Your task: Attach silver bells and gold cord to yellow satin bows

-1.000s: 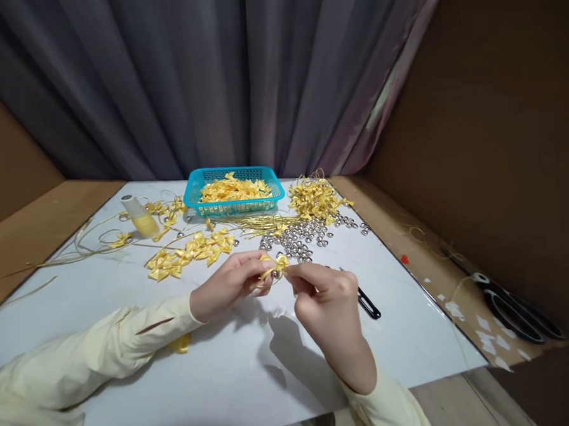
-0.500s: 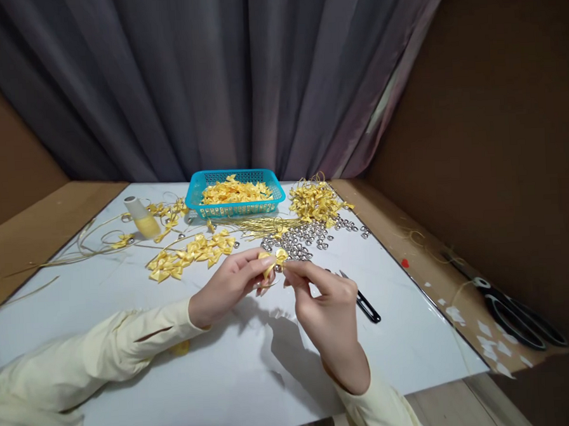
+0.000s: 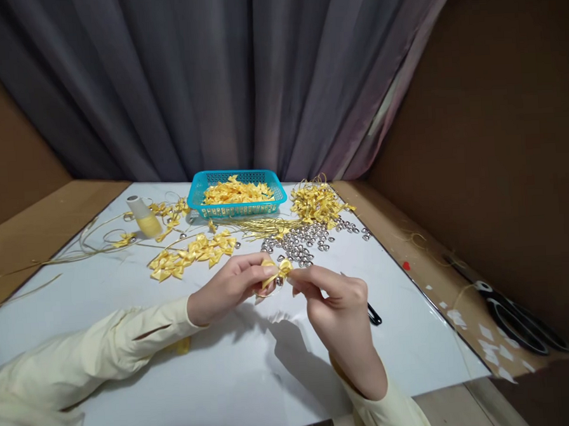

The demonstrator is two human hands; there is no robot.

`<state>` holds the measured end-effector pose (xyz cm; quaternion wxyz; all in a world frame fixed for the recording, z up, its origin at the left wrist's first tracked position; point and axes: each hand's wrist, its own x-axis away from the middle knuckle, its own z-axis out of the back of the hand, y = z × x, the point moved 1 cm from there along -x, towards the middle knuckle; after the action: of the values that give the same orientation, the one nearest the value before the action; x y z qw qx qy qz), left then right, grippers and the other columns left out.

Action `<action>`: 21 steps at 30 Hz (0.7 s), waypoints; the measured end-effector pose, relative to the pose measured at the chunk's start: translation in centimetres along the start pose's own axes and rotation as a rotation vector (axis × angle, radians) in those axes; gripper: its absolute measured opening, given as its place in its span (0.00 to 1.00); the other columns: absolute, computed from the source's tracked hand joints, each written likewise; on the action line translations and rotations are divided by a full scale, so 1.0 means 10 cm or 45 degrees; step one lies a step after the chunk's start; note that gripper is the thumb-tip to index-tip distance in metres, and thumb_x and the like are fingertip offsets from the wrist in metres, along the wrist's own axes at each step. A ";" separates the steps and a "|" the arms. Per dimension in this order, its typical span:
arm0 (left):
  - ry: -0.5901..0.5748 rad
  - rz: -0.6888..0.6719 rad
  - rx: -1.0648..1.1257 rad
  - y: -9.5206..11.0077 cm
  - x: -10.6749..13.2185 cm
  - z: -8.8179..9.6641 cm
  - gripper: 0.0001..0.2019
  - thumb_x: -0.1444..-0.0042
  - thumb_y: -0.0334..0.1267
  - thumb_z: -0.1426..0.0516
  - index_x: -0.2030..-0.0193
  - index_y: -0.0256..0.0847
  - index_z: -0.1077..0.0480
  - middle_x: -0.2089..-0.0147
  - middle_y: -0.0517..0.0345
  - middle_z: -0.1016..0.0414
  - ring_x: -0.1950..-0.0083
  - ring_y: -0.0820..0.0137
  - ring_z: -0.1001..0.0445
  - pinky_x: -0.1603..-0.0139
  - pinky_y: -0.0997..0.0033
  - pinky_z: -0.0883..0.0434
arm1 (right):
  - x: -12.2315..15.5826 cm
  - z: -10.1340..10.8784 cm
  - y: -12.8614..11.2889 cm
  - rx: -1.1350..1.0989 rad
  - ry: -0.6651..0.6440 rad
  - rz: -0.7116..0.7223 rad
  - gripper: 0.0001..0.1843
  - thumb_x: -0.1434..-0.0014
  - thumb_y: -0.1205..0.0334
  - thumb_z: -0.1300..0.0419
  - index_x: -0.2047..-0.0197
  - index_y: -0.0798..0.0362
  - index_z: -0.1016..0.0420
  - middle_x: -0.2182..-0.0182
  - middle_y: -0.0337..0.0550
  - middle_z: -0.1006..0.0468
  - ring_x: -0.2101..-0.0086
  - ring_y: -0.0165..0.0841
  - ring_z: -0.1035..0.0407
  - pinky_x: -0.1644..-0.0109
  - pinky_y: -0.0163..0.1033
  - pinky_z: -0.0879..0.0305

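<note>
A small yellow ribbon bow point(image 3: 278, 268) is pinched between both hands above the middle of the white tabletop point(image 3: 127, 297). My left hand point(image 3: 231, 286) grips it from the left with closed fingers. From the right, my right hand point(image 3: 334, 299) pinches the bow's other side, thumb and forefinger pressed together. A small silver bead seems to hang under the bow. Just beyond the hands lies a heap of silver beads point(image 3: 305, 240). A row of finished yellow bows point(image 3: 191, 253) sits to the left of the beads.
At the back stands a teal basket point(image 3: 236, 193) full of yellow bows, with a pile of bows on gold loops point(image 3: 317, 202) to its right. A yellow thread spool point(image 3: 144, 217) lies back left. Black snips point(image 3: 373, 313) hide partly behind my right hand. Large scissors point(image 3: 519, 318) rest on the brown board at right.
Both hands stay together on the bow. My right hand has shifted a little right and forward, now covering more of the black snips; the bow turned slightly.
</note>
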<state>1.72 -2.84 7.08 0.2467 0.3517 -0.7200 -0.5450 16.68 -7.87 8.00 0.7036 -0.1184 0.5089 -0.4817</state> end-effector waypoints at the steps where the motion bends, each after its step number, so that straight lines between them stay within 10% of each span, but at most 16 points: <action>1: -0.008 0.008 0.011 0.00 0.00 0.00 0.13 0.47 0.39 0.44 0.79 0.37 0.39 0.81 0.66 0.42 0.78 0.77 0.45 0.75 0.74 0.45 | 0.00 0.00 -0.01 0.061 0.004 0.052 0.18 0.55 0.80 0.54 0.75 0.55 0.26 0.82 0.38 0.29 0.80 0.28 0.35 0.75 0.32 0.41; 14: 0.013 0.071 0.052 -0.03 -0.02 -0.03 0.15 0.49 0.41 0.43 0.80 0.38 0.41 0.82 0.67 0.44 0.79 0.78 0.47 0.78 0.77 0.47 | 0.00 -0.13 -0.08 0.392 0.147 0.289 0.18 0.56 0.80 0.56 0.76 0.55 0.28 0.84 0.40 0.32 0.80 0.30 0.38 0.76 0.34 0.44; 21: 0.064 -0.170 -0.545 0.08 -0.01 0.05 0.15 0.41 0.40 0.48 0.78 0.38 0.36 0.78 0.63 0.36 0.74 0.75 0.38 0.70 0.74 0.39 | 0.00 0.00 0.02 -0.114 -0.061 -0.169 0.07 0.42 0.70 0.47 0.65 0.53 0.28 0.76 0.40 0.24 0.77 0.29 0.32 0.73 0.33 0.38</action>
<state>1.26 -2.31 7.67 0.2968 0.3517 -0.5567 -0.6916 16.79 -7.77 7.88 0.6760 -0.1947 0.5039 -0.5012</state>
